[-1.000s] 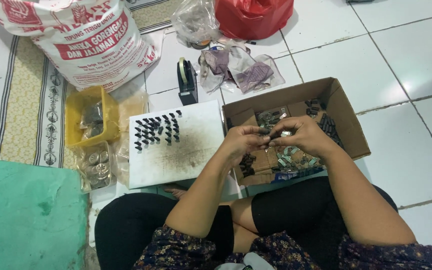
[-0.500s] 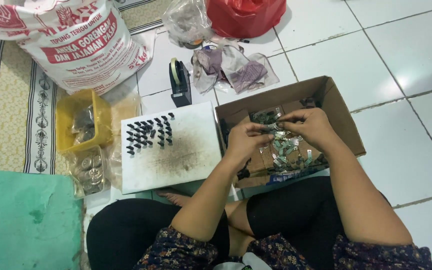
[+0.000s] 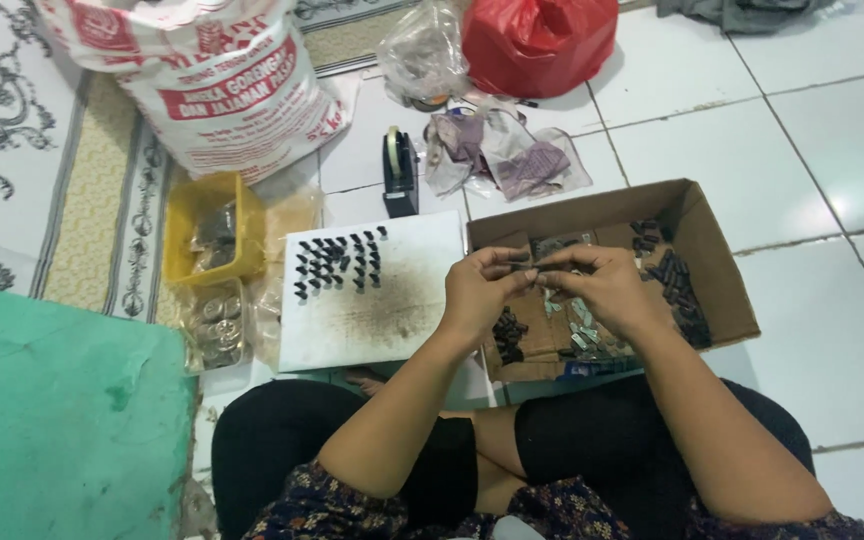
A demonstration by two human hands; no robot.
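Left hand [image 3: 480,292] and right hand [image 3: 607,285] meet over the cardboard box [image 3: 722,290], jointly pinching a small dark strip [image 3: 532,262], thin and flat. A white board [image 3: 377,290] bearing rows of small black pieces [image 3: 337,265] lies at nine o'clock from the hands.

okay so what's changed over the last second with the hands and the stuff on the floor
Little changed. Both hands, left hand and right hand, stay together over the cardboard box, fingertips pinching a small dark piece between them; they only shifted slightly. The white board with its rows of small black pieces, the yellow tub and the tape dispenser lie as before.
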